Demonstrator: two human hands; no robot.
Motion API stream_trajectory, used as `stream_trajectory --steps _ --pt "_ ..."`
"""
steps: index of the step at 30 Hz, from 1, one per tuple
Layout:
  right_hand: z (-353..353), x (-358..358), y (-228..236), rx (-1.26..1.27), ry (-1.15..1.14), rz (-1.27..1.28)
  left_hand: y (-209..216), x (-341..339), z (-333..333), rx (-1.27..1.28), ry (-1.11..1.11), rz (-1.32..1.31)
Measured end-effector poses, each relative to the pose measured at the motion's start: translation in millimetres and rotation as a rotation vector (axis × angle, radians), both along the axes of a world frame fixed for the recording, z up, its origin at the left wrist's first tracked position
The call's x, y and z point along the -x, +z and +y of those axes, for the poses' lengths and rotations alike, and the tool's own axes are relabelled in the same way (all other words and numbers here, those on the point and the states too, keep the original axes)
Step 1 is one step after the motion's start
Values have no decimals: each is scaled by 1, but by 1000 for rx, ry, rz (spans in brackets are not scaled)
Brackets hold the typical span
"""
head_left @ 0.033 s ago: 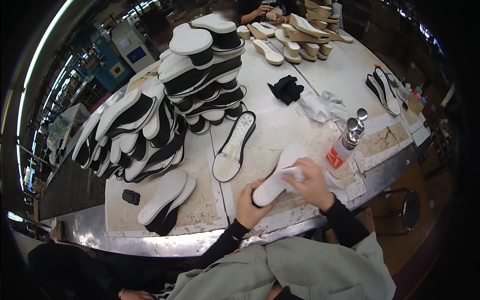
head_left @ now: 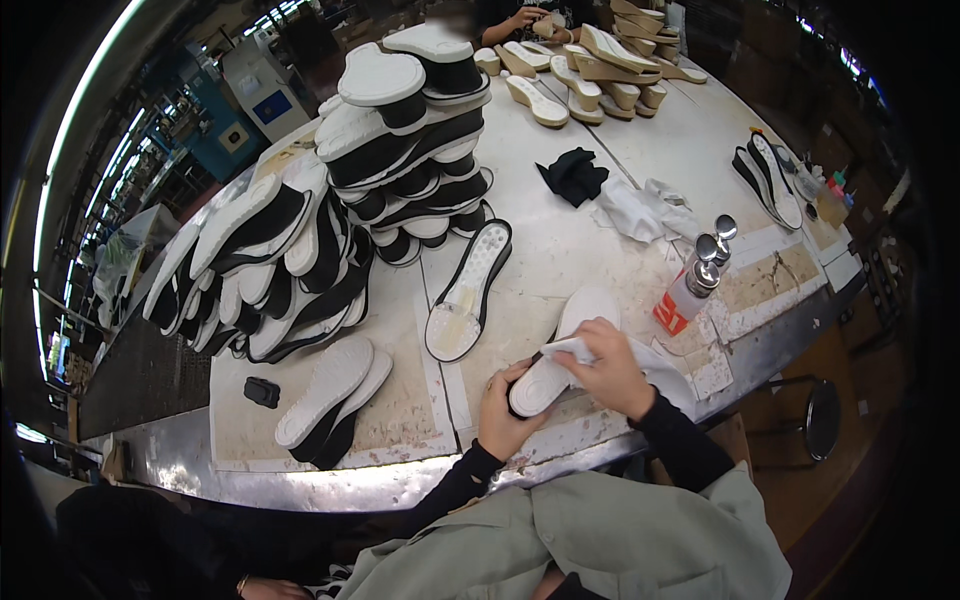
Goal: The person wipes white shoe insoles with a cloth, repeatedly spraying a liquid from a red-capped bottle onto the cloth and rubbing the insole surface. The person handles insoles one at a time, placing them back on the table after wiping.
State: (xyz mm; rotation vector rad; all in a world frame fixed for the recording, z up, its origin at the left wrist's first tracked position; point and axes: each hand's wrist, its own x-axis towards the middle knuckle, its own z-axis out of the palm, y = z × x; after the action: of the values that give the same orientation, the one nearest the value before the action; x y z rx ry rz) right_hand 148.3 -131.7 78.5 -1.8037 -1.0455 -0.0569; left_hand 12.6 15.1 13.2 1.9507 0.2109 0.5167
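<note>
At the far left of the white-topped worktable [head_left: 555,255] leans a heap of black-and-white wedge shoe soles [head_left: 262,240]. In front of it lies a small black blocky object [head_left: 262,392], and just right of that rests a pair of white-faced soles with black sides [head_left: 330,395], one overlapping the other. Behind them rises a tall stack of thick white-and-black soles [head_left: 382,80]. Next comes a single black-rimmed sole with a studded white inner face [head_left: 468,290], lying flat and angled away from the person.

The person's left hand [head_left: 508,415] grips the near end of a white sole with a dark edge [head_left: 540,388], near the table's front edge, its far end pointing away. The right hand [head_left: 610,370] is closed, thumb and fingers pinching a folded white cloth [head_left: 562,346] against the sole's upper face; whether the white material beside that wrist belongs to the same cloth is hard to tell.

Beyond lie a crumpled black cloth [head_left: 573,178], then a pile of tan wedge soles [head_left: 610,65] and a rumpled white rag [head_left: 640,212]. Farther right stand clear bottles with shiny metal tops [head_left: 685,290], and near the right edge, a pair of black-and-white soles [head_left: 772,185].
</note>
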Motion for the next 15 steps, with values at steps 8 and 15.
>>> stream_trajectory --steps 8,15 --pt "11 31 -18 7 390 -194 0 -1 8 -192 4 116" --pt "28 35 -18 -24 300 -198 -2 -2 14 -434 -5 7"
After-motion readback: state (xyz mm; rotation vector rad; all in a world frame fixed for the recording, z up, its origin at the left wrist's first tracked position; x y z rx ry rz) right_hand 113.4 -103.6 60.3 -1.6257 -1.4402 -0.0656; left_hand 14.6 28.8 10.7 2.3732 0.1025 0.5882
